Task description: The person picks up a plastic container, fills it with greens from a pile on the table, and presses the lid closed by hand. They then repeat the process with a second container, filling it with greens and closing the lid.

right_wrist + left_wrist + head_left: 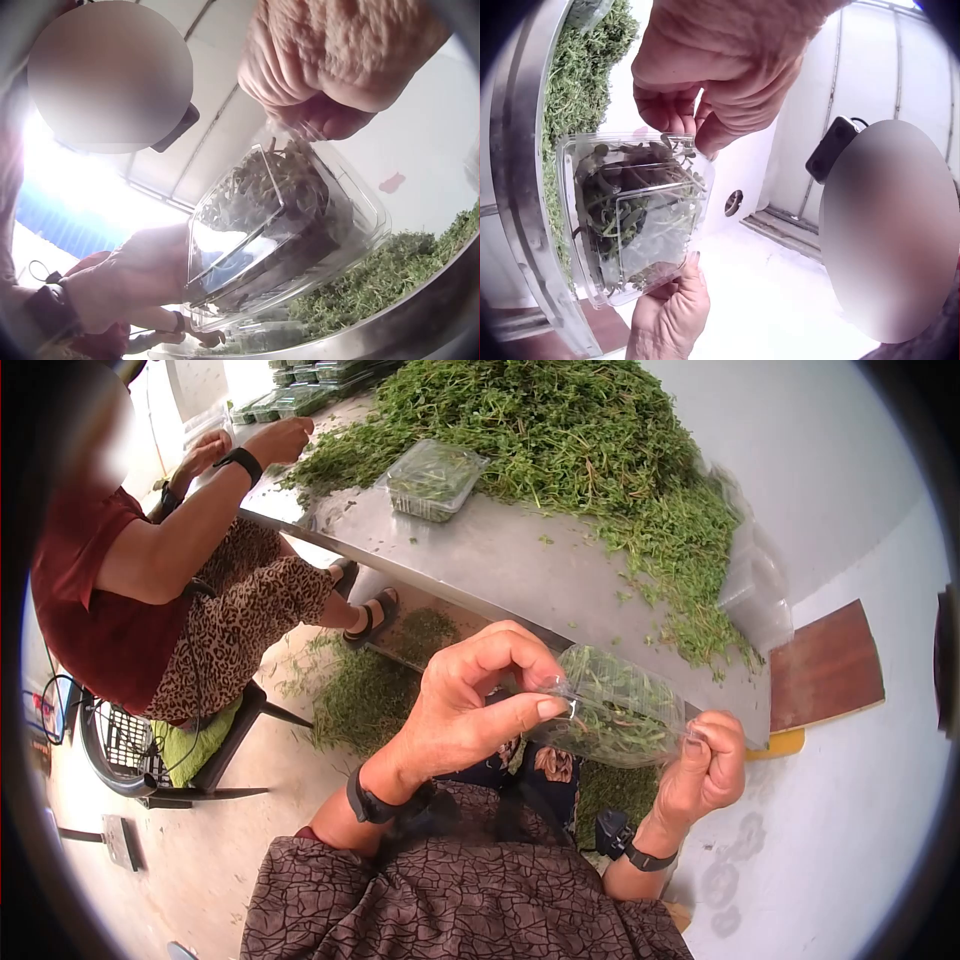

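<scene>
A clear plastic clamshell box [620, 710] full of green leafy sprigs is held up in front of the body, beyond the table's near edge. My left hand [480, 695] pinches its left edge between thumb and fingers. At the opposite edge my right hand [705, 765] pinches the rim with thumb and curled fingers. In the left wrist view the box [637, 225] shows its flat face, with stems and leaves pressed against the plastic. The right wrist view shows the box [277, 225] tilted, its rim between both hands.
A large heap of green sprigs [540, 440] covers the back of the metal table [520, 550]. Another filled clamshell box [435, 478] stands on it, and stacked empty boxes [755, 585] are at the right. A person in a red shirt [100, 580] sits at the left. Greens [365, 705] lie below.
</scene>
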Motion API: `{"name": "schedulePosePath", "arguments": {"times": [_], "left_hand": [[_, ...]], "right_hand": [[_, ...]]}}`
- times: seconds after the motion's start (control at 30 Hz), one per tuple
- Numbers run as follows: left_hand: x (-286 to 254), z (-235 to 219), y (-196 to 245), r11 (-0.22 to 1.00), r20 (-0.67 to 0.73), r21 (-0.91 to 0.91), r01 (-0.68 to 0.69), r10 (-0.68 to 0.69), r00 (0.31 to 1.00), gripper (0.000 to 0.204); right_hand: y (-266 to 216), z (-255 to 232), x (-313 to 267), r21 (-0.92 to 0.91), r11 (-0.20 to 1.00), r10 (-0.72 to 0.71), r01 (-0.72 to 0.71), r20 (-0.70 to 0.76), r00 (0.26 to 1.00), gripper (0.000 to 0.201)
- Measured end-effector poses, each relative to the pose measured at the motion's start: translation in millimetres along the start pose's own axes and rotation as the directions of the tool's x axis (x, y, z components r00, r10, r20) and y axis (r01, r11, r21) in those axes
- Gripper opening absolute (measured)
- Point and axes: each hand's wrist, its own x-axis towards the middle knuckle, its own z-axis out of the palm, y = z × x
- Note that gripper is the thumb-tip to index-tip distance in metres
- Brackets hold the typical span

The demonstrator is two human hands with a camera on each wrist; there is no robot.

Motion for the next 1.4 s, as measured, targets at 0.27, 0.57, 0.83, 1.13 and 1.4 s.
{"name": "schedulePosePath", "arguments": {"times": [0.27, 0.57, 0.83, 1.13, 1.4], "left_hand": [[-0.1, 5.7, 8.8, 0.883, 0.022, 0.352, -0.311, 0.325, 0.945, 0.017], [1.2, 10.8, 21.8, 0.795, 0.101, 0.435, -0.423, 0.424, 0.9, 0.021], [0.2, 10.5, 21.7, 0.804, 0.101, 0.46, -0.376, 0.373, 0.922, 0.021], [1.1, 8.2, 24.7, 0.749, 0.174, 0.539, -0.386, 0.35, 0.92, 0.019], [6.8, 10.3, 10.6, 0.732, 0.135, 0.514, -0.447, 0.446, 0.885, 0.023]], "right_hand": [[1.8, -3.0, 0.5, 0.04, 0.999, -0.011, 0.011, -0.015, 1.0, 0.014], [0.8, -4.5, 3.3, 0.039, 0.998, -0.055, 0.056, -0.02, 0.998, 0.015], [-4.0, -6.6, 4.0, -0.021, 0.997, -0.076, 0.075, -0.031, 0.997, 0.02], [-8.3, -8.7, 4.2, -0.09, 0.991, -0.096, 0.094, -0.02, 0.995, 0.022], [2.4, -5.1, 3.5, -0.024, 0.999, -0.045, 0.043, -0.053, 0.998, 0.014]]}}
